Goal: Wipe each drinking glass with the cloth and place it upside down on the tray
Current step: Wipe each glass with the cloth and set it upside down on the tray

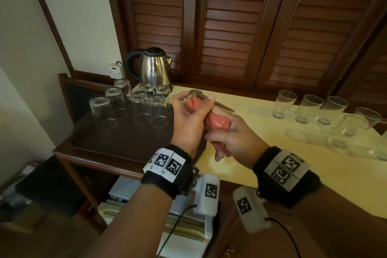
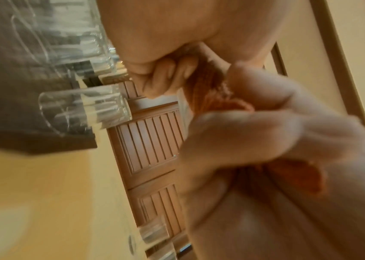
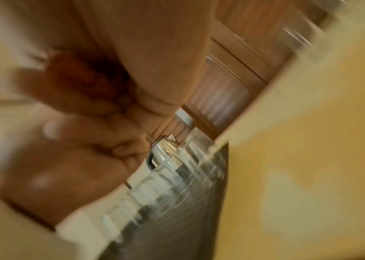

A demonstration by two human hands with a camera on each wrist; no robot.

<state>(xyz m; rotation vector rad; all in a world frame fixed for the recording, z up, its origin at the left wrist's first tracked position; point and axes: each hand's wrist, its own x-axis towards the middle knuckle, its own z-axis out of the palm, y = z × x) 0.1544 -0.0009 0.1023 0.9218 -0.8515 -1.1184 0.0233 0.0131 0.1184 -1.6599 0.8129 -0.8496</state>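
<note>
1. Fingers of the left hand (image 1: 188,119) curl round a glass (image 1: 199,100) held tilted on its side in the air, between the tray (image 1: 117,140) and the counter (image 1: 293,165); the thumb lies across the top of it.
2. Right hand (image 1: 232,138) grips a pink cloth (image 1: 217,121), fingers folded round it, with one end stuffed into the glass's mouth and showing through the wall near the base.
3. Judged step: wiping the inside. To do it well, I would twist glass and cloth against each other so the cloth reaches the base, then wipe the rim and outside, keeping bare fingers off the cleaned parts.
4. The grip should be firm but not squeezing; thin glass with a wad pushed inside could crack or slip.
5. Seven glasses (image 1: 138,102) stand upside down on the tray, towards its far side; the near part is bare, so that is the likely spot for this one.
6. Upright glasses (image 1: 310,109) wait in a row on the counter to the right, some near its edge, so the task looks roughly half done.
7. A kettle (image 1: 155,67) stands behind the tray, just beside the far glasses. The nearest inverted glasses sit close to the left hand, so a careless swing across could knock them.
8. Both wrist views are blurred and add little beyond cloth between fingers.
</note>
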